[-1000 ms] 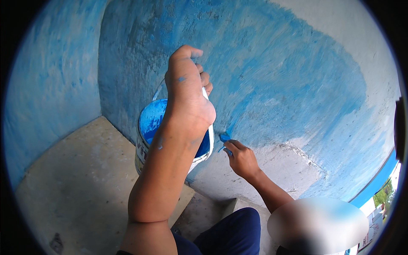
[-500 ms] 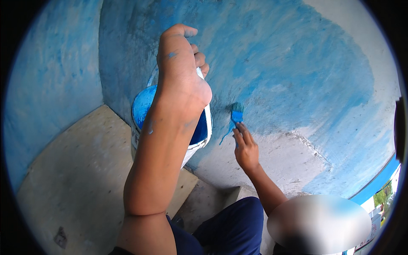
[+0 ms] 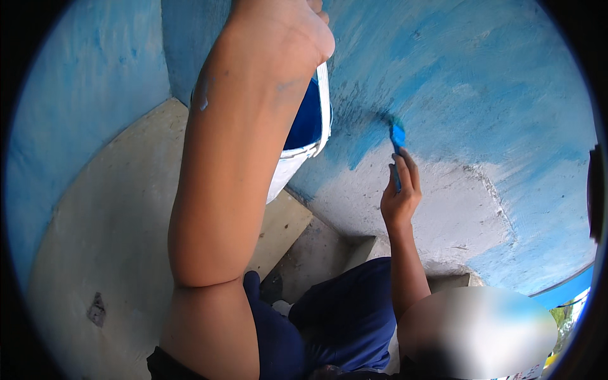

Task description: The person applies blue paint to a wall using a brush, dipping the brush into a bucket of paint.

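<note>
The right hand (image 3: 401, 199) pinches the handle of a flat blue paintbrush (image 3: 398, 134) between thumb and fingers; its bristles seem to meet the rough blue-and-whitish wall (image 3: 456, 95). The left hand (image 3: 294, 28) is cut by the upper edge, above a white plastic bucket (image 3: 288, 168) with blue inside, so I cannot tell its grip. The paintbrush is probably light, with bending bristles; best taken by its possibly slippery handle.

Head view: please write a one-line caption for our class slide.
Right hand holding a blue brush at a patchy blue wall; left hand, partly cropped, by a white bucket.
</note>
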The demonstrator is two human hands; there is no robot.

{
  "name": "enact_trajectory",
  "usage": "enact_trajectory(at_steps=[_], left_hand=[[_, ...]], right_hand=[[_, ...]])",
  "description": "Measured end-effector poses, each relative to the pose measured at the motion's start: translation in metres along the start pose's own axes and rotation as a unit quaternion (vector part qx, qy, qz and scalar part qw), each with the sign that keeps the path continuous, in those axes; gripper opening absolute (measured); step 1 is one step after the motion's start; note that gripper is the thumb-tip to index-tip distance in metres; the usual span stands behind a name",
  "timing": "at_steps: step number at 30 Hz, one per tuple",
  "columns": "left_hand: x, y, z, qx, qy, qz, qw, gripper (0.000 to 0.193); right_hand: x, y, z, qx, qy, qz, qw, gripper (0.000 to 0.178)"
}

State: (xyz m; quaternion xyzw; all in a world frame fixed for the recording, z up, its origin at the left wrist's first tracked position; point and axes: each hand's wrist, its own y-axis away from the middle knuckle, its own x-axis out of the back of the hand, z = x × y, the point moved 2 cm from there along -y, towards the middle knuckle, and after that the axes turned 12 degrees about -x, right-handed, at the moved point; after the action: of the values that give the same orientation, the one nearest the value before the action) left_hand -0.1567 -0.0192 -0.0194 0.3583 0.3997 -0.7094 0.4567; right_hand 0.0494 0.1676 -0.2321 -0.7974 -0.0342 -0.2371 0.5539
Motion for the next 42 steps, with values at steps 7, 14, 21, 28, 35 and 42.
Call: enact_trajectory(at_steps=[7,14,21,28,35,42], left_hand=[[-0.001,-0.004,0.006,0.027,-0.012,0.008,1.0,0.021],[0.002,-0.005,-0.007,0.065,-0.024,0.014,0.997,0.022],[-0.002,0.007,-0.007,0.052,-0.039,0.026,0.998,0.018],[-0.003,0.019,-0.017,0.129,-0.035,0.007,0.991,0.023],[0.035,-0.011,-0.047,0.192,-0.133,-0.039,0.972,0.03],[0.101,0.004,-0.128,0.388,-0.302,-0.024,0.87,0.029]], right_hand=[[-0.044,0.089,0.024,-0.052,0.016,-0.079,0.995,0.031],[-0.051,0.125,0.042,-0.161,0.026,-0.194,0.967,0.029],[-0.024,0.074,0.021,-0.102,-0.039,0.03,0.994,0.03],[-0.101,0.197,0.066,-0.204,0.075,-0.302,0.928,0.029],[-0.083,0.143,0.034,-0.204,-0.007,-0.183,0.962,0.026],[-0.053,0.12,0.036,-0.205,-0.089,-0.057,0.973,0.022]])
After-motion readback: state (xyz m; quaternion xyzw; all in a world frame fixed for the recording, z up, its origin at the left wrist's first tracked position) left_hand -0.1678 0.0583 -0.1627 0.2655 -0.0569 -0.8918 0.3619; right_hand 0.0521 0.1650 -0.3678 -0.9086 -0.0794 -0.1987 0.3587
